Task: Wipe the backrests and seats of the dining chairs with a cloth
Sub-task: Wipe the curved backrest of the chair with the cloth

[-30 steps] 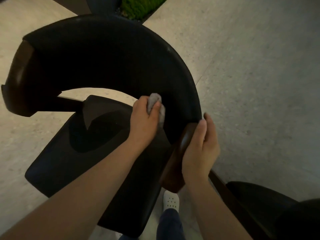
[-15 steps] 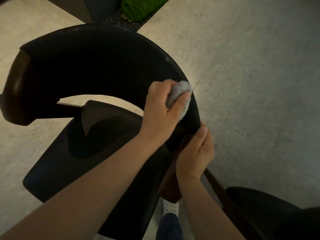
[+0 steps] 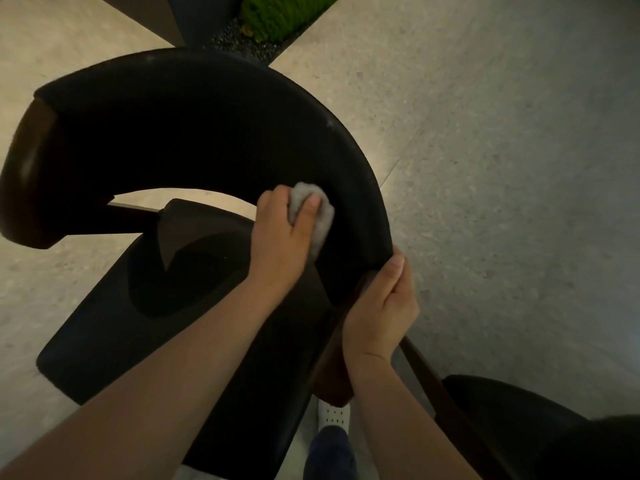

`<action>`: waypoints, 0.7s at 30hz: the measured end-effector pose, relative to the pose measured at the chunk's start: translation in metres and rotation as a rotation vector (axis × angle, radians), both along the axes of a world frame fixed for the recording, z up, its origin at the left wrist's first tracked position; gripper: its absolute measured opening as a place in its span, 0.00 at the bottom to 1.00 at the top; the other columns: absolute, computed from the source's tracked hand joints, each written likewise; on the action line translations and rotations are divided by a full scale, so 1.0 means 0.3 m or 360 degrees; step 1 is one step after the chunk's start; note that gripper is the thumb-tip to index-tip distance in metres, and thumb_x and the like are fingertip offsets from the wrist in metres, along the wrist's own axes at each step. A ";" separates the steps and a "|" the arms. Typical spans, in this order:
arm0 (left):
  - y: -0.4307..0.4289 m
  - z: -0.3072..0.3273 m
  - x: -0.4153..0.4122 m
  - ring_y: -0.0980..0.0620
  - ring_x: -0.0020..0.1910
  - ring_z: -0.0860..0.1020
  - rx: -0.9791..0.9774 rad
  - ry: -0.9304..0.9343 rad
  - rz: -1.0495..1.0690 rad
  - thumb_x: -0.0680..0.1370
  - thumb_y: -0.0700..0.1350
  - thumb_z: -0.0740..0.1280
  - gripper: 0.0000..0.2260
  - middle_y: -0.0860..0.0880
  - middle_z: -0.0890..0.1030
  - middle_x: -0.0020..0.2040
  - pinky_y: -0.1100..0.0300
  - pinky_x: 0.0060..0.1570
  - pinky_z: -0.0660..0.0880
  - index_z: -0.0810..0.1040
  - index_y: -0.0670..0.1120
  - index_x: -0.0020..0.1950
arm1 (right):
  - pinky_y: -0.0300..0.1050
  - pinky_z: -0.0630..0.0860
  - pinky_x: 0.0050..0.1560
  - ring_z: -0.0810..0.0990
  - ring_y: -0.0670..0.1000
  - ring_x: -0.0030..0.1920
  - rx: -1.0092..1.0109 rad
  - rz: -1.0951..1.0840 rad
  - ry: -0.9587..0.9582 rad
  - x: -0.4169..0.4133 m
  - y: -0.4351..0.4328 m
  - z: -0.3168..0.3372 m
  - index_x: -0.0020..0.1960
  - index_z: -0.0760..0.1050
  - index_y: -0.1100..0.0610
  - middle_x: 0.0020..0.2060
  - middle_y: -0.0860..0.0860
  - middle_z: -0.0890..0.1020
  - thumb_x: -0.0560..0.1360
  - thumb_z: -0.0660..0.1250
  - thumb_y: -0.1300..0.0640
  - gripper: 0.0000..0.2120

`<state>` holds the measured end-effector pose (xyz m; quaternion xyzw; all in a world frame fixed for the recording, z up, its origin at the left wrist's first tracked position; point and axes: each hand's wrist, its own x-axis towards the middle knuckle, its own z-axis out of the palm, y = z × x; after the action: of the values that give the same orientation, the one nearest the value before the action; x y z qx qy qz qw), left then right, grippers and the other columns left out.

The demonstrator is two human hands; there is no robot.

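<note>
While L hand (image 3: 280,244) presses cloth (image 3: 320,216) to backrest (image 3: 207,126), 2nd chair (image 3: 512,410) bottom-right.

the chair's backrest (image 3: 207,133) and seat (image 3: 138,323) are black, its arm end (image 3: 24,174) dark brown, the cloth (image 3: 318,216) pale grey, the floor (image 3: 502,168) speckled grey-beige.

Cloth (image 3: 311,216) lies on backrest (image 3: 207,133), behind seat (image 3: 138,323).

This is a dining area, though whether in a home or a restaurant cannot be told. Two matching dark padded seats show it: one chair (image 3: 207,133), curved at the back, fills the middle, and a second chair (image 3: 512,420) sits at lower right. A pale speckled stone floor (image 3: 485,168) spreads around them. At top centre lies a green plant bed (image 3: 280,15) edged with dark gravel (image 3: 235,39).
</note>
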<state>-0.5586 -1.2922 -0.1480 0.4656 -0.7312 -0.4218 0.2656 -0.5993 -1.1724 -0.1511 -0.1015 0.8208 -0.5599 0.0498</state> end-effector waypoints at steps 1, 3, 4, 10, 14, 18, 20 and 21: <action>0.004 0.026 -0.014 0.65 0.45 0.72 -0.0057 0.0089 -0.0031 0.82 0.54 0.60 0.10 0.49 0.72 0.52 0.77 0.43 0.67 0.71 0.48 0.54 | 0.30 0.68 0.31 0.73 0.41 0.31 -0.0006 0.0004 0.0003 -0.001 -0.001 0.000 0.54 0.78 0.58 0.29 0.43 0.72 0.83 0.49 0.48 0.21; 0.012 0.078 -0.068 0.62 0.48 0.72 -0.0232 0.0243 -0.0130 0.81 0.55 0.61 0.11 0.50 0.71 0.53 0.73 0.46 0.70 0.70 0.48 0.55 | 0.31 0.68 0.30 0.73 0.41 0.30 -0.0003 -0.0003 0.0000 -0.002 -0.002 -0.001 0.54 0.78 0.58 0.29 0.43 0.72 0.84 0.50 0.52 0.19; 0.015 0.097 -0.100 0.58 0.49 0.72 -0.0352 0.0275 -0.0202 0.80 0.56 0.62 0.14 0.49 0.71 0.53 0.69 0.48 0.71 0.72 0.46 0.55 | 0.31 0.68 0.30 0.73 0.41 0.30 0.0004 -0.0007 -0.0002 -0.002 -0.002 0.000 0.54 0.78 0.58 0.29 0.43 0.73 0.84 0.51 0.53 0.18; 0.011 0.070 -0.185 0.48 0.49 0.71 -0.0792 0.0044 -0.0255 0.75 0.54 0.71 0.14 0.45 0.76 0.49 0.57 0.48 0.72 0.78 0.42 0.48 | 0.31 0.68 0.31 0.73 0.42 0.30 0.0046 -0.0004 0.0020 -0.004 -0.002 -0.003 0.53 0.78 0.61 0.29 0.43 0.72 0.84 0.51 0.54 0.19; 0.033 0.051 -0.173 0.54 0.46 0.72 -0.0465 0.0234 0.0031 0.77 0.56 0.65 0.14 0.49 0.74 0.46 0.67 0.46 0.70 0.75 0.45 0.47 | 0.31 0.68 0.31 0.73 0.43 0.30 0.0083 0.0002 0.0040 -0.003 -0.004 -0.001 0.54 0.77 0.59 0.30 0.43 0.73 0.83 0.49 0.50 0.20; 0.048 -0.008 -0.112 0.65 0.43 0.73 0.0104 0.0215 0.0258 0.82 0.53 0.60 0.09 0.50 0.74 0.48 0.77 0.43 0.68 0.73 0.48 0.50 | 0.31 0.67 0.31 0.72 0.43 0.30 0.0108 -0.0015 0.0025 -0.005 0.000 -0.009 0.54 0.77 0.58 0.30 0.44 0.73 0.83 0.48 0.49 0.21; 0.047 -0.025 -0.086 0.67 0.43 0.72 0.0248 0.0167 0.0208 0.83 0.52 0.58 0.11 0.47 0.75 0.52 0.79 0.43 0.66 0.73 0.46 0.53 | 0.31 0.67 0.31 0.72 0.43 0.30 0.0113 -0.0017 0.0008 -0.004 -0.003 -0.010 0.55 0.77 0.57 0.30 0.44 0.73 0.83 0.48 0.48 0.21; 0.048 -0.021 -0.080 0.67 0.44 0.72 0.0279 0.0175 0.0163 0.83 0.51 0.57 0.11 0.46 0.74 0.53 0.79 0.43 0.66 0.73 0.45 0.55 | 0.31 0.67 0.30 0.72 0.43 0.30 0.0115 -0.0021 0.0003 -0.004 -0.004 -0.010 0.55 0.77 0.57 0.30 0.44 0.73 0.83 0.48 0.48 0.21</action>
<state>-0.5827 -1.2778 -0.1543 0.5001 -0.6509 -0.4950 0.2849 -0.6004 -1.1736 -0.1542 -0.0947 0.8411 -0.5303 0.0490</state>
